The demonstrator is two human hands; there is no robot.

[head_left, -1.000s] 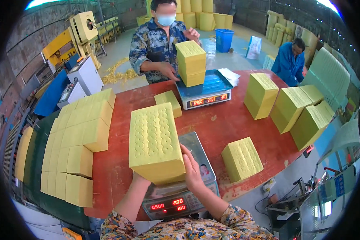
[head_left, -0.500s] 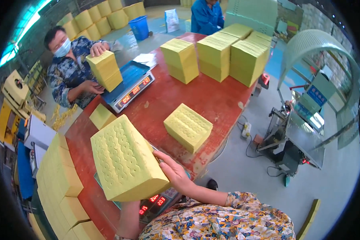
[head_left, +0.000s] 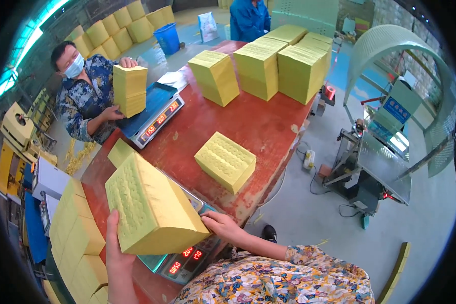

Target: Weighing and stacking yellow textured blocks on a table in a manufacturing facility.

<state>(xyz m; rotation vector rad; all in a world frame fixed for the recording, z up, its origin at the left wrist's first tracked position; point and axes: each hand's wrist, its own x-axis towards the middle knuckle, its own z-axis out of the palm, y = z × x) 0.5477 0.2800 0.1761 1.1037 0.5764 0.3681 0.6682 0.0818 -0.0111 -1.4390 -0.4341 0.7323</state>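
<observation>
Yellow embossed paper block (head_left: 154,207), wedge-edged, clamped between left hand (head_left: 117,248) and right hand (head_left: 223,228).

A tilted yellow stack (head_left: 159,207) with one patterned face marks the centre of the dial. The left hand (head_left: 119,245) grips it at seven o'clock, thumb against the pattern; the right hand (head_left: 222,226) meets its edge between three and four, fingertips partly hidden. A scale (head_left: 190,266) with red-lit digits shows at five o'clock. On the red worktop (head_left: 268,129), a loose yellow bundle (head_left: 225,159) lies at two, and tall yellow piles (head_left: 261,73) stand at one. Rows of yellow blocks (head_left: 76,230) sit at eight. Around twelve, a masked co-worker (head_left: 88,96) holds an upright yellow pillar (head_left: 130,91) on a second scale (head_left: 159,116).
</observation>
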